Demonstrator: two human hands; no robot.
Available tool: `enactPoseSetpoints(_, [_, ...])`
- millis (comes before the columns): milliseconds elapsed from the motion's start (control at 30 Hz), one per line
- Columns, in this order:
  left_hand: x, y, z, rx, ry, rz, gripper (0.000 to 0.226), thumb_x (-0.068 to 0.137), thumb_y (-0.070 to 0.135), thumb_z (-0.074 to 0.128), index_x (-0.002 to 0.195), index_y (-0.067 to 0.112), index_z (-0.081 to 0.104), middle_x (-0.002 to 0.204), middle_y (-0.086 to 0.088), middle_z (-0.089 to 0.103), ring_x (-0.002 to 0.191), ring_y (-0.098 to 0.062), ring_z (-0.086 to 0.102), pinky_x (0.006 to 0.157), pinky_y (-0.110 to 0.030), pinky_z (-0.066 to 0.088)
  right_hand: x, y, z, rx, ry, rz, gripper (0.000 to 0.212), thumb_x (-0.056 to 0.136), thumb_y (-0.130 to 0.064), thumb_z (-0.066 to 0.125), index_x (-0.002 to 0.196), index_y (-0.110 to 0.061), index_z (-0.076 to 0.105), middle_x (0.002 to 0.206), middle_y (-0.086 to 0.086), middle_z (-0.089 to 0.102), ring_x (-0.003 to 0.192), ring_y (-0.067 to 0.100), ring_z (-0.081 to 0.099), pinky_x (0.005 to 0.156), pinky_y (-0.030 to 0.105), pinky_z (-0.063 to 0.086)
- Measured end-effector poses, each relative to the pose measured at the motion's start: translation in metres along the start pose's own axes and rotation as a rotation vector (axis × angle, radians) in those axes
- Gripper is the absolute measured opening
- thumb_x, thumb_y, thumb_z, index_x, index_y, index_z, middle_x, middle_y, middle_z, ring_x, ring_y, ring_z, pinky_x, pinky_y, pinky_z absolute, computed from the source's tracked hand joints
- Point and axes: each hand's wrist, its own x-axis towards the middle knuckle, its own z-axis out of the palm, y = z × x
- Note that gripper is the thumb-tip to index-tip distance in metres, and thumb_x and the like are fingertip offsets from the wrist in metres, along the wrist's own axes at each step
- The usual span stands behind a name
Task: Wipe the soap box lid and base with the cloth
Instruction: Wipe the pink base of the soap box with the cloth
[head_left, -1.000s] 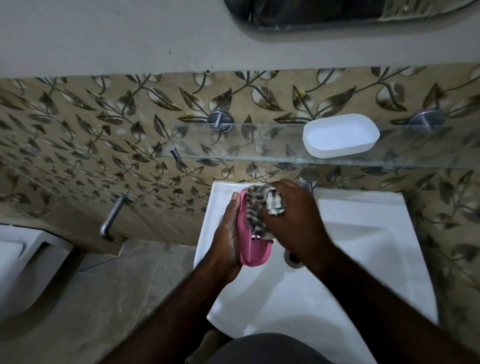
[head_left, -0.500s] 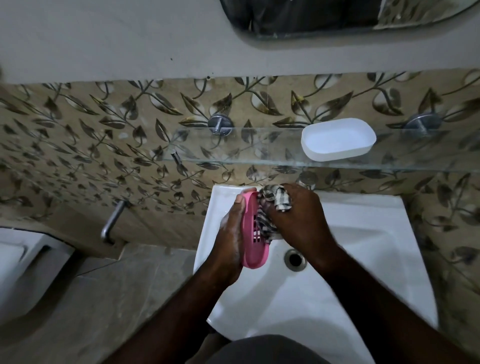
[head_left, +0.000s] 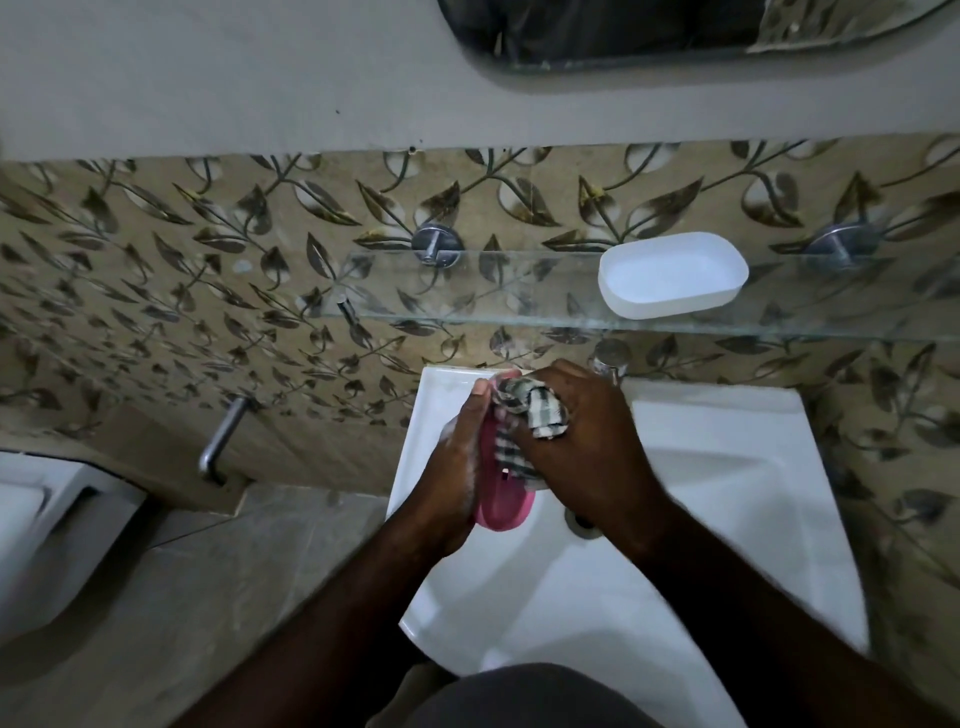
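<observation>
Wiping the pink half (head_left: 506, 504) over the sink (head_left: 727, 467)
At frame centre the left hand (head_left: 457, 467) clamps it on edge so the right hand (head_left: 582, 447), gripping the bunched cloth (head_left: 530, 410), reaches inside; the white half (head_left: 672, 275) sits aside on the shelf (head_left: 467, 291), upper right.

The right hand (head_left: 582, 447) has worked the cloth (head_left: 527, 410) down the pink soap box piece (head_left: 503, 501).

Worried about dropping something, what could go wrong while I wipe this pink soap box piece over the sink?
Your left hand, which looks wet, grips the pink piece; it might slip into the sink. The white piece sits near the front edge of the glass shelf; a bump could knock it off.
</observation>
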Motion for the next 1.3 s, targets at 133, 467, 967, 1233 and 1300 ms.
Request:
enactPoseSetpoints(133, [0.001, 0.002, -0.006, -0.022, -0.015, 0.026, 0.058, 0.082, 0.061, 0.05, 0.115, 0.018, 0.069, 0.115, -0.014, 0.071, 0.108, -0.032, 0.066, 0.095, -0.045, 0.051, 0.005, 0.012, -0.003, -0.011, -0.006, 0.02, 0.019, 0.075, -0.016, 0.074, 0.094, -0.015, 0.072, 0.085, -0.006, 0.063, 0.076, 0.009, 0.061, 0.069, 0.02, 0.048])
enactPoseSetpoints(467, [-0.002, 0.005, -0.007, -0.023, 0.008, 0.004, 0.056, 0.083, 0.058, 0.047, 0.113, 0.016, 0.07, 0.113, -0.014, 0.071, 0.108, -0.032, 0.066, 0.097, -0.046, 0.05, 0.002, 0.003, 0.0, -0.022, -0.061, -0.032, 0.02, 0.071, -0.016, 0.07, 0.09, -0.018, 0.07, 0.08, -0.008, 0.058, 0.072, 0.011, 0.058, 0.064, 0.02, 0.043])
enactPoseSetpoints(967, [-0.007, 0.005, -0.011, 0.012, -0.009, 0.006, 0.055, 0.084, 0.057, 0.048, 0.115, 0.017, 0.069, 0.113, -0.016, 0.071, 0.105, -0.034, 0.067, 0.094, -0.046, 0.052, 0.004, 0.011, 0.005, -0.135, 0.043, 0.067, 0.008, 0.074, -0.018, 0.071, 0.08, -0.018, 0.066, 0.076, -0.006, 0.058, 0.07, 0.019, 0.06, 0.06, 0.026, 0.039])
enactPoseSetpoints(1233, [-0.004, 0.009, -0.011, 0.049, -0.071, -0.018, 0.054, 0.087, 0.057, 0.053, 0.123, 0.018, 0.063, 0.119, -0.02, 0.067, 0.097, -0.031, 0.064, 0.084, -0.044, 0.052, -0.002, 0.017, 0.004, -0.052, 0.012, 0.048, 0.017, 0.076, -0.018, 0.066, 0.093, -0.015, 0.069, 0.087, -0.003, 0.065, 0.081, 0.019, 0.063, 0.071, 0.033, 0.05])
enactPoseSetpoints(1300, [-0.004, 0.006, -0.01, 0.08, -0.057, -0.012, 0.052, 0.087, 0.059, 0.052, 0.121, 0.021, 0.065, 0.115, -0.019, 0.069, 0.093, -0.032, 0.064, 0.083, -0.046, 0.051, -0.004, 0.019, 0.005, -0.07, 0.064, 0.101, 0.015, 0.076, -0.009, 0.072, 0.09, -0.012, 0.069, 0.088, 0.003, 0.068, 0.082, 0.024, 0.064, 0.073, 0.036, 0.05])
